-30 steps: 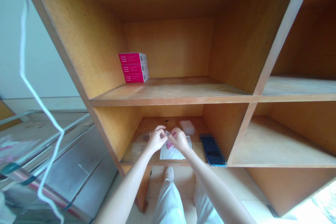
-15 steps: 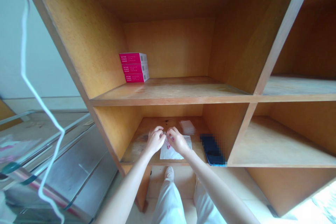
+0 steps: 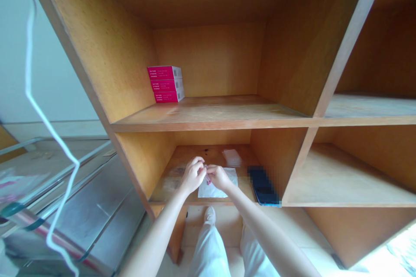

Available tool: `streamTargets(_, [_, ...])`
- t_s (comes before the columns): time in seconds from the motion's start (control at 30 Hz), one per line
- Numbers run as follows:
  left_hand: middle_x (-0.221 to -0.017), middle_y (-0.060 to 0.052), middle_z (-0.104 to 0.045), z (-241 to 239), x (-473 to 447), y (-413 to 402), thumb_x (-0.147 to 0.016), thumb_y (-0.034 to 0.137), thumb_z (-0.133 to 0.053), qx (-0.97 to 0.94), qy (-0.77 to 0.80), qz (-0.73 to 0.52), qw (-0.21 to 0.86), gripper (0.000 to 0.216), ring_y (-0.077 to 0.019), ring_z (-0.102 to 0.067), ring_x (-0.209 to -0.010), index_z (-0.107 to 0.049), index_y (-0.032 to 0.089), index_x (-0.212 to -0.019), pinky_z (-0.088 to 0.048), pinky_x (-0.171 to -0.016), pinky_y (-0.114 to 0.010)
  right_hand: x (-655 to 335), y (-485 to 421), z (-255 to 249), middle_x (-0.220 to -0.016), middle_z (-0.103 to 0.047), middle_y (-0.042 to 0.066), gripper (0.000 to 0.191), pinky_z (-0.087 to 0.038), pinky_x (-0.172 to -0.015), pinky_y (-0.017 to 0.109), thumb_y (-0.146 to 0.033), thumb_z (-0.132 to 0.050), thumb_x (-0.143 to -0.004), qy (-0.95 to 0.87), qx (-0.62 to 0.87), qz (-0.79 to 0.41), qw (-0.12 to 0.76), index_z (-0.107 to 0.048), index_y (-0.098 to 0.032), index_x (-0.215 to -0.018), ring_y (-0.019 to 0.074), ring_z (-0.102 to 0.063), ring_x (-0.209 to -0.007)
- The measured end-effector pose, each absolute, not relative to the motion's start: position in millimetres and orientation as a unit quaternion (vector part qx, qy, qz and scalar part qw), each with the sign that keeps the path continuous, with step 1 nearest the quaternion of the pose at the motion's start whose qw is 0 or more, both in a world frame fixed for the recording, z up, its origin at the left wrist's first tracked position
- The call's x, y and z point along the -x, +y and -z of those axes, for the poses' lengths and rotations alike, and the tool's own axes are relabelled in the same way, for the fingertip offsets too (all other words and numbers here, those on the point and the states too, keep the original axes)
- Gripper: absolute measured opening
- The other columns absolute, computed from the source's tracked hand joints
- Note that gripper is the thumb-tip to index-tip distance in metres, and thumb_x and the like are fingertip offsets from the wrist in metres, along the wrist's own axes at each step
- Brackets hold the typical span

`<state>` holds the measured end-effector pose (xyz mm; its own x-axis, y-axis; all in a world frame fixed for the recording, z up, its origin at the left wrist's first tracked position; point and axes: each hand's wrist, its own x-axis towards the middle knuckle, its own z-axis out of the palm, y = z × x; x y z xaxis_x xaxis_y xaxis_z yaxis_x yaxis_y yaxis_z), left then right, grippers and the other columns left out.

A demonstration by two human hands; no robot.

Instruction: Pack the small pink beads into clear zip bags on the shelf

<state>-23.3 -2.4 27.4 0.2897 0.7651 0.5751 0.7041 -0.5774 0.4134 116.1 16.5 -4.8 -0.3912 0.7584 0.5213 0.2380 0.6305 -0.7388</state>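
Observation:
Both my hands meet over the lower left shelf of a wooden rack. My left hand and my right hand are closed, pinching a small clear packet with pink bits between them. Just under and right of the hands a white sheet lies flat on the shelf. A second pale sheet lies farther back.
A dark phone lies at the right of the same shelf. Three pink-and-white boxes are stacked at the back left of the upper shelf. A white cord hangs at the left, over a metal surface.
My hands have drawn closer together and the packet is more bunched between the fingers. More of the white sheet shows at the right.

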Motion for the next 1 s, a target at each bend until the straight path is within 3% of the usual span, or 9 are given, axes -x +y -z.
streamTargets(0.07, [-0.109,-0.008,-0.054,-26.4,28.0,-5.7,-0.077,0.021,-0.047,-0.811,0.438,-0.383,0.062,0.013,-0.0194,-0.049,-0.105,-0.055,0.018,-0.086,-0.039,-0.09,-0.036,-117.5,16.6,3.3,-0.05,-0.053,-0.001,0.029,-0.038,-0.051,0.019,-0.008,-0.04,-0.071,-0.751,0.313,-0.36,0.456,-0.06,-0.016,-0.051,0.0087,-0.049,-0.049])
streamTargets(0.17, [-0.123,-0.009,-0.048,-23.1,35.3,-8.7,-0.071,0.028,-0.057,-0.827,0.433,-0.349,0.082,0.048,-0.0217,-0.041,-0.117,-0.044,0.02,-0.117,-0.035,-0.097,-0.039,-121.3,15.8,1.1,-0.046,-0.049,-0.003,0.024,-0.035,-0.045,0.018,-0.015,-0.044,-0.072,-0.723,0.311,-0.425,0.447,-0.061,-0.015,-0.054,0.0073,-0.044,-0.042])
streamTargets(0.23, [-0.128,-0.01,-0.045,-20.8,39.6,-8.7,-0.068,0.034,-0.061,-0.835,0.442,-0.315,0.092,0.061,-0.0234,-0.038,-0.12,-0.04,0.022,-0.124,-0.033,-0.099,-0.041,-123.4,14.8,-0.2,-0.043,-0.046,-0.004,0.027,-0.034,-0.045,0.018,-0.019,-0.048,-0.072,-0.721,0.308,-0.434,0.443,-0.057,-0.015,-0.047,0.0071,-0.042,-0.042])
streamTargets(0.53, [-0.125,-0.007,-0.051,-14.0,49.3,-3.0,-0.056,0.039,-0.072,-0.845,0.454,-0.261,0.109,0.069,-0.0258,-0.042,-0.118,-0.047,0.027,-0.12,-0.031,-0.101,-0.043,-123.6,10.8,-2.2,-0.05,-0.051,-0.002,0.023,-0.033,-0.044,0.018,-0.033,-0.058,-0.067,-0.7,0.334,-0.477,0.413,-0.06,-0.014,-0.055,0.0078,-0.042,-0.046])
streamTargets(0.8, [-0.116,-0.006,-0.056,-8.1,44.9,-2.1,-0.064,0.04,-0.065,-0.836,0.458,-0.286,0.1,0.053,-0.0227,-0.048,-0.11,-0.053,0.024,-0.113,-0.034,-0.098,-0.04,-122.5,11.0,0.3,-0.047,-0.047,-0.003,0.02,-0.032,-0.046,0.019,-0.029,-0.055,-0.067,-0.678,0.341,-0.502,0.415,-0.056,-0.014,-0.053,0.0073,-0.041,-0.047])
streamTargets(1.0, [-0.115,-0.005,-0.056,-11.2,36.5,-5.3,-0.064,0.036,-0.066,-0.839,0.458,-0.272,0.112,0.054,-0.0231,-0.049,-0.107,-0.051,0.025,-0.115,-0.034,-0.097,-0.04,-125.6,9.6,1.2,-0.046,-0.045,-0.004,0.02,-0.033,-0.047,0.018,-0.025,-0.053,-0.067,-0.663,0.356,-0.506,0.422,-0.052,-0.015,-0.05,0.0073,-0.042,-0.047])
